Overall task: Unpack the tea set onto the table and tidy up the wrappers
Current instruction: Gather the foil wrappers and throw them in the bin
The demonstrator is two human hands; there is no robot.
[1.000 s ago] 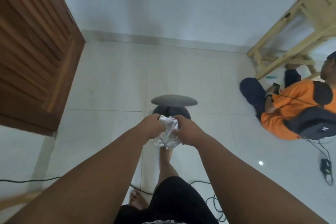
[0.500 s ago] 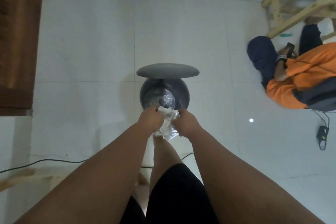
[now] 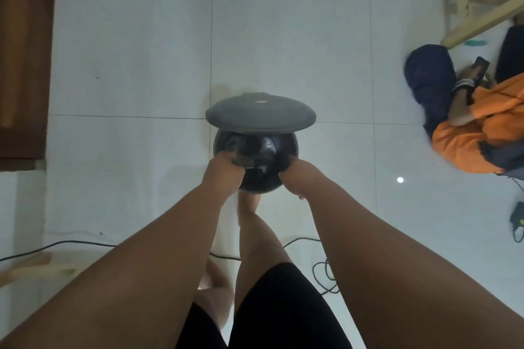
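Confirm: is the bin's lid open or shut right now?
Open. The lid stands raised behind the bin mouth, with both hands reaching inside.

No legible text, label, brand, number or sign is present; the bin lid, raised just beyond both hands, carries only a small pale mark at its centre, too blurred to read; the dark bin between the wrists shows no lettering.
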